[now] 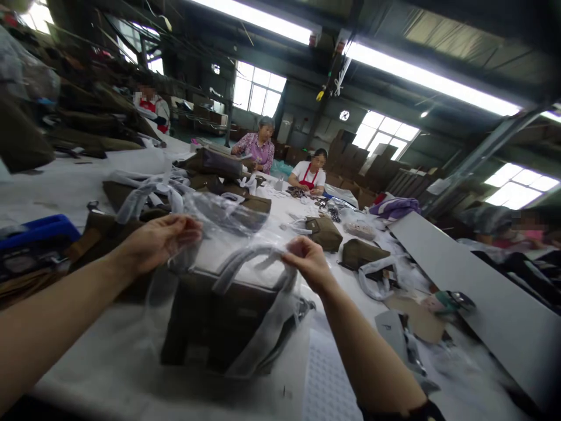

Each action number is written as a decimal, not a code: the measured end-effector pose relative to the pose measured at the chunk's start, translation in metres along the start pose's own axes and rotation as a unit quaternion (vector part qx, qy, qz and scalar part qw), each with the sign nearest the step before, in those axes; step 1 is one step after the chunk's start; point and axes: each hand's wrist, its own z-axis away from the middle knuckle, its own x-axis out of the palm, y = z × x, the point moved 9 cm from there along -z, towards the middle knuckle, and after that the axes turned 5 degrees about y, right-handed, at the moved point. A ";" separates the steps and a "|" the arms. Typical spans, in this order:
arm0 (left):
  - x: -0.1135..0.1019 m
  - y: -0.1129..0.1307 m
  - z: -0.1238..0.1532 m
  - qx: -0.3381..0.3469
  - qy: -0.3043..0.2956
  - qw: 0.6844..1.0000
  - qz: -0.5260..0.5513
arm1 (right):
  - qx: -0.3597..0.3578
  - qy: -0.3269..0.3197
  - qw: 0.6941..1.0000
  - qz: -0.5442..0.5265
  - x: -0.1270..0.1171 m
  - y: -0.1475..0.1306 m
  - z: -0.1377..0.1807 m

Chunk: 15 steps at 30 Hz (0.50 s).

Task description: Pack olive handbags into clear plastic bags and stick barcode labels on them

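A dark olive handbag (201, 318) stands upright on the white table in front of me, with pale wrapping round its handles (239, 263). A clear plastic bag (160, 304) surrounds the handbag and rises above it. My left hand (169, 240) pinches the plastic bag's upper edge to the left of the handles. On the other side my right hand (307, 260) grips the plastic between thumb and fingers, close by the right end of the handles. Motion blurs the plastic a little, so its exact rim is hard to follow.
More olive handbags (324, 234) lie across the table. A blue bin (39, 240) is at the left, a printed sheet (328, 374) at the front right. A white board (473, 304) slants along the right. Several people sit farther back, one in a red apron (309, 180).
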 end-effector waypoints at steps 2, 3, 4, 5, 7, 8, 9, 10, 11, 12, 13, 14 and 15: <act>0.021 0.038 -0.013 0.055 -0.012 0.998 0.035 | -0.048 0.024 0.999 0.006 -0.017 -0.023 -0.018; 0.028 0.058 -0.014 0.088 -0.024 0.995 0.034 | -0.081 0.025 0.996 0.014 -0.024 -0.037 -0.021; 0.034 0.076 -0.011 0.124 -0.037 0.991 0.024 | -0.117 0.023 0.993 0.025 -0.031 -0.050 -0.018; 0.037 0.089 -0.004 0.157 -0.052 0.986 0.002 | -0.153 0.020 0.987 0.039 -0.036 -0.058 -0.011; 0.044 0.092 0.017 0.199 -0.122 0.968 -0.096 | -0.208 0.004 0.974 0.087 -0.041 -0.056 0.015; 0.049 0.077 0.031 0.195 -0.182 0.949 -0.169 | -0.224 -0.014 0.967 0.123 -0.038 -0.043 0.032; 0.054 0.052 0.045 0.175 -0.251 0.920 -0.246 | -0.233 -0.036 0.958 0.165 -0.033 -0.022 0.050; 0.055 0.020 0.061 0.145 -0.320 0.881 -0.315 | -0.232 -0.059 0.948 0.211 -0.025 0.005 0.070; 0.052 -0.015 0.076 0.117 -0.374 0.845 -0.365 | -0.227 -0.078 0.937 0.255 -0.017 0.036 0.090; 0.048 -0.049 0.089 0.098 -0.407 0.817 -0.398 | -0.211 -0.087 0.928 0.295 -0.010 0.069 0.110; 0.042 -0.080 0.099 0.093 -0.421 0.799 -0.420 | -0.188 -0.097 0.920 0.329 -0.002 0.102 0.131; 0.036 -0.108 0.109 0.095 -0.427 0.786 -0.437 | -0.169 -0.107 0.911 0.360 0.006 0.131 0.152; 0.030 -0.135 0.119 0.102 -0.436 0.773 -0.450 | -0.151 -0.112 0.902 0.389 0.012 0.156 0.173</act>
